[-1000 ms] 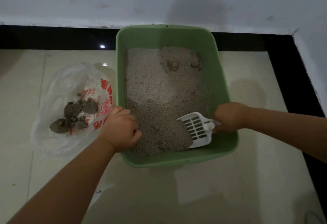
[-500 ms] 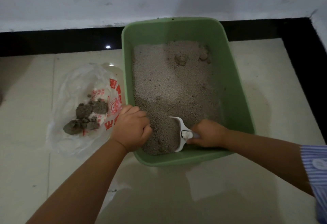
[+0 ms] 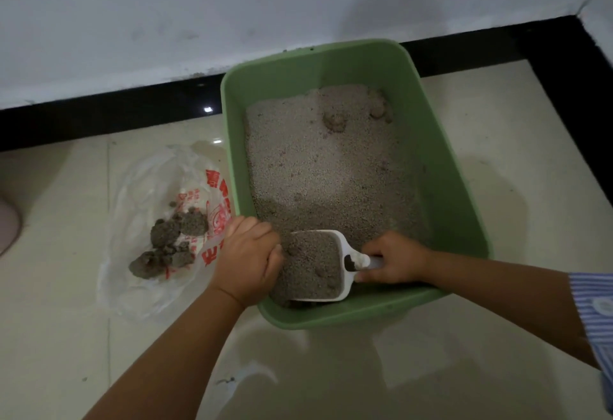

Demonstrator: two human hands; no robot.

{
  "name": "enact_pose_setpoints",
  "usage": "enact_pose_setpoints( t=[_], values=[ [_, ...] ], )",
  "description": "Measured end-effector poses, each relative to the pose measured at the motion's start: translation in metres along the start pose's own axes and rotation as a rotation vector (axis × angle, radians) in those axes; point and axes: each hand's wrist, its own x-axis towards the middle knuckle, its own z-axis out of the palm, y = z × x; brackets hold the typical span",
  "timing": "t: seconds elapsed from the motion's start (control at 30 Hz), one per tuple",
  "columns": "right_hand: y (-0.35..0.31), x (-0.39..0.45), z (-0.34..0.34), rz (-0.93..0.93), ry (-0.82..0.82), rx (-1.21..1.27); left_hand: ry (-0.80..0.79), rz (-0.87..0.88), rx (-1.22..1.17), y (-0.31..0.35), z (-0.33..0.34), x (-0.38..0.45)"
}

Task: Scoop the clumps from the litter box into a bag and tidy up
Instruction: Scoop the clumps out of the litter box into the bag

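pale tiled floor point(image 3: 497, 154), white wall; right hand point(image 3: 396, 258) clamped on loaded scoop point(image 3: 315, 267), left hand point(image 3: 247, 258) seemingly gripping litter box point(image 3: 441, 167) rim.

Two bare forearms in shot, no watch or rings visible. Left hand point(image 3: 247, 258) and forearm uncovered up to frame edge at 7 o'clock. Right hand point(image 3: 394, 258) bare too; blue-and-white striped fabric shirt sleeve point(image 3: 593, 313) at 4 o'clock, rolled above forearm, pale round button on cuff.
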Motion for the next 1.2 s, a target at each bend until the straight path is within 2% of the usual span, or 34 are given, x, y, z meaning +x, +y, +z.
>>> enact_pose_setpoints(
  t=[0.1,0.4,0.57,0.83,0.97,1.2],
  values=[
    [0.003,0.0,-0.001,0.006,0.057,0.1,0.007,-0.016,-0.019,-0.001,0.0,-0.001],
    [0.03,-0.019,-0.026,0.012,0.367,0.261,0.023,0.002,0.001,-0.002,0.001,-0.001],
    [0.031,-0.028,-0.037,-0.018,0.408,0.267,-0.012,0.008,0.041,-0.003,0.001,-0.001],
    [0.032,-0.033,-0.045,-0.063,0.284,0.04,-0.025,0.016,0.127,-0.001,-0.001,0.001],
    [0.019,-0.029,-0.066,-0.096,0.066,-0.255,-0.026,0.027,0.145,0.0,-0.002,0.001],
    [0.014,-0.017,-0.105,-0.1,-0.158,-0.727,-0.025,0.033,0.142,0.0,-0.001,0.002]
  ],
)
